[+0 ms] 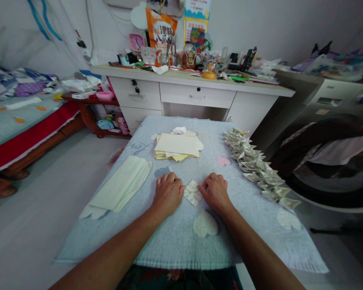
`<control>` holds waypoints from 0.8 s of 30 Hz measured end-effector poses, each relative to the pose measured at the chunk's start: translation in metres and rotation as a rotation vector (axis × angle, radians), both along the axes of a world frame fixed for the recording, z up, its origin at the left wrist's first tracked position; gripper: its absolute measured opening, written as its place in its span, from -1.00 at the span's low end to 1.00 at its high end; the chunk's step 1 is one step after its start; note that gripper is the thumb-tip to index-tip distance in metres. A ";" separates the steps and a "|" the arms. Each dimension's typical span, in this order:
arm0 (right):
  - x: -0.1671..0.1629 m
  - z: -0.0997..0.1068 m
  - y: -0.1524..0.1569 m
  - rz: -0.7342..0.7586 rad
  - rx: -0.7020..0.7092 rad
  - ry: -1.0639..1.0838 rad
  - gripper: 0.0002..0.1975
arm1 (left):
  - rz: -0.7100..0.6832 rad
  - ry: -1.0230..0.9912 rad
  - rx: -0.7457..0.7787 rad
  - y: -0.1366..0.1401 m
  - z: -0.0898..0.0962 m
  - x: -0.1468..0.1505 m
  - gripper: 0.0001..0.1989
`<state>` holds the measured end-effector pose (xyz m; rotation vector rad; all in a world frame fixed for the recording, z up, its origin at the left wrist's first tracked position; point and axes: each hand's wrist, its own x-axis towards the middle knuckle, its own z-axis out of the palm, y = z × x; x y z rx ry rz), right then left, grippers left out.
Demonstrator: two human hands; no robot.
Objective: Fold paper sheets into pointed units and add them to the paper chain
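A small piece of folded paper (192,194), pale with printed markings, lies turned like a diamond on the cloth-covered table (175,241). My left hand (168,194) has its fingers curled, with the thumb side at the paper's left corner. At the opposite corner, my right hand (215,191) is also closed, thumb and finger pinching the edge. Beyond the hands sits a stack of cream and yellow paper sheets (177,144). Pointed folded paper pieces (254,165), nested in rows, stretch along the table's right side.
A folded pale green sheet (119,183) lies left of my left hand. White crumpled paper (178,130) is behind the stack. A white desk (196,94) crowded with small items stands beyond the table. The bed (27,125) is at left, a washing machine (329,161) at right.
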<state>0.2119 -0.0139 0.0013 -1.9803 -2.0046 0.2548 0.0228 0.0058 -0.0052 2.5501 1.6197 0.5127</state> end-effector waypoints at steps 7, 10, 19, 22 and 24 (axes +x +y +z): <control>-0.001 0.002 0.000 -0.001 -0.008 -0.010 -0.78 | -0.134 -0.158 0.081 0.001 0.006 -0.009 -0.78; -0.001 0.001 0.000 0.000 -0.001 -0.007 -0.78 | -0.379 -0.161 0.096 -0.002 0.002 -0.006 -0.69; 0.002 0.000 0.000 0.001 -0.017 0.016 -0.78 | -0.532 0.002 0.070 -0.007 -0.005 0.000 -0.75; 0.006 0.002 -0.001 0.006 -0.027 0.036 -0.80 | -0.533 0.018 0.072 -0.008 -0.003 0.000 -0.75; 0.010 0.004 -0.001 -0.006 -0.027 0.046 -0.82 | -0.537 0.024 0.077 -0.008 -0.003 0.000 -0.75</control>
